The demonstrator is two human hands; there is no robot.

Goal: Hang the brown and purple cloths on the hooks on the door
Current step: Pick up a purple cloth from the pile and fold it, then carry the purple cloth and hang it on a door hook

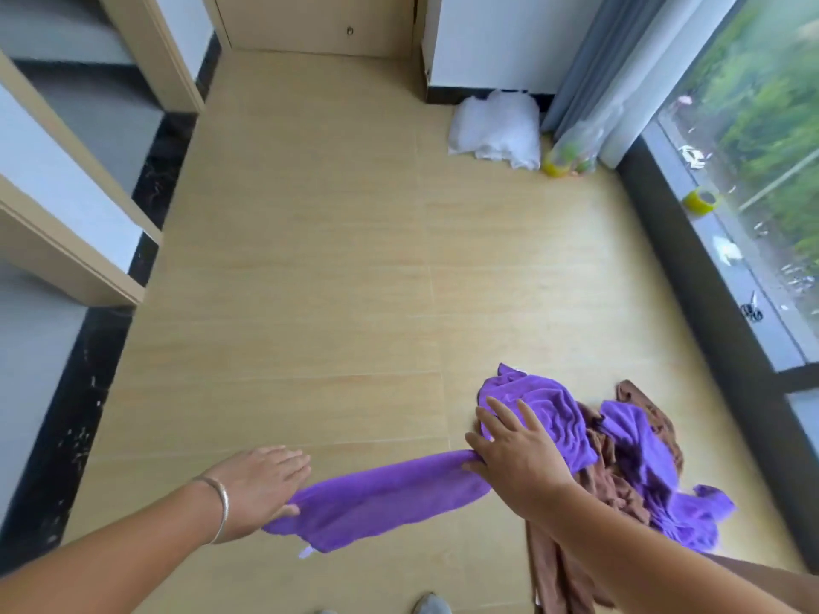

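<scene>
A purple cloth [385, 498] stretches across the wooden floor between my hands. My left hand [261, 485] pinches its left corner between thumb and fingers. My right hand [516, 454] grips the cloth's right end with the thumb while its fingers lie spread over a heap of purple cloths [558, 418] and brown cloths [607, 476] on the floor at the lower right. The door [319, 19] stands at the far end of the room; only its lower part shows, and no hooks are in view.
A white bag [496, 126] and a bag with yellow-green tape rolls [567, 157] lie by the grey curtain [607, 68]. Another tape roll [702, 199] sits on the window sill at right. Shelving [66, 241] lines the left wall.
</scene>
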